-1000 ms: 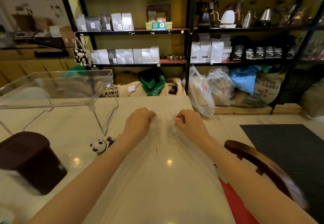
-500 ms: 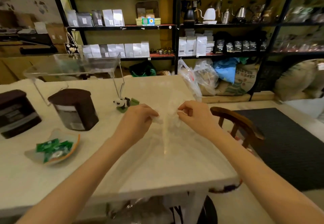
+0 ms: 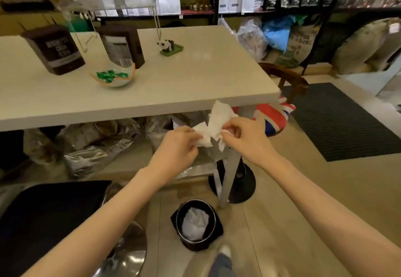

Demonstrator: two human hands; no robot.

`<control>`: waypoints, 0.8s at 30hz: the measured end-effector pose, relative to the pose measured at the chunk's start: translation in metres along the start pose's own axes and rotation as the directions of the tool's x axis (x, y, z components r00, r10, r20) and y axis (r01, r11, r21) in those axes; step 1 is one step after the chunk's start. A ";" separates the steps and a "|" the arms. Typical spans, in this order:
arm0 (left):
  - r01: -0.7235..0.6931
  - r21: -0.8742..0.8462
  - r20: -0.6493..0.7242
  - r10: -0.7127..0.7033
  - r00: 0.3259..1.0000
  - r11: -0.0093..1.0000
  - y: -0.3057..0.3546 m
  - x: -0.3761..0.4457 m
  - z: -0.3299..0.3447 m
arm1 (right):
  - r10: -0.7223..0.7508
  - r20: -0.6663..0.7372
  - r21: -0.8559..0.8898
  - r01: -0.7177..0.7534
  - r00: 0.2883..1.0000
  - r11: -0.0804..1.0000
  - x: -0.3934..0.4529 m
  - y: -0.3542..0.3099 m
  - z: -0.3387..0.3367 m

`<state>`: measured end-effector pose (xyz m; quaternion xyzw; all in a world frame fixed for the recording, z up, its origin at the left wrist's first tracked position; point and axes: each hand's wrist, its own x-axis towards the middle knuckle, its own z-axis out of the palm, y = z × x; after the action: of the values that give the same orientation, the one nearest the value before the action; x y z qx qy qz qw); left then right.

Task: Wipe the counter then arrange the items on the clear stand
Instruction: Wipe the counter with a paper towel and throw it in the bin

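Note:
Both hands hold a crumpled white tissue [image 3: 218, 122] below the front edge of the white counter [image 3: 195, 85]. My left hand [image 3: 176, 146] pinches its left part, my right hand [image 3: 244, 138] its right part. On the counter stand two dark brown tins [image 3: 55, 49] [image 3: 121, 45], a glass bowl of green candies [image 3: 114, 76] and a panda figurine on a green base [image 3: 168, 46]. The clear stand [image 3: 117, 0] rises at the counter's back, its top bare.
A black bin [image 3: 196, 225] with white paper inside sits on the floor below my hands. A flag-patterned stool [image 3: 273, 115] and a wooden chair [image 3: 286, 77] stand by the counter's right end. Bags fill the shelf under the counter. A dark mat [image 3: 347, 120] lies at right.
My hands have lifted the tissue off the counter and pulled it back below the edge, bunching it up. The view has dropped towards the floor and the bin.

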<state>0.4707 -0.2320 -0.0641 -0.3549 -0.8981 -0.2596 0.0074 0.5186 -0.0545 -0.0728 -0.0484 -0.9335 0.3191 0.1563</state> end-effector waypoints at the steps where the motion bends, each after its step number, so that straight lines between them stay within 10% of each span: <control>1: 0.030 0.014 0.071 -0.031 0.997 0.999 -0.005 -0.008 0.011 | 0.020 0.031 -0.001 -0.019 0.999 1.000 -0.010 0.003 0.010; 9: 0.248 0.057 0.392 -0.250 0.885 0.967 -0.063 -0.048 0.101 | 0.238 0.247 -0.047 -0.233 0.939 0.971 -0.058 0.054 0.099; 24: 0.532 0.062 0.422 -0.505 0.753 0.844 -0.192 -0.089 0.337 | 0.457 0.520 -0.242 -0.388 0.722 0.889 -0.121 0.227 0.327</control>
<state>0.4720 -0.2470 -0.4619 -0.1394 -0.9322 -0.1962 -0.2704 0.5257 -0.0879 -0.4879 -0.1726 -0.9179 0.2915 -0.2065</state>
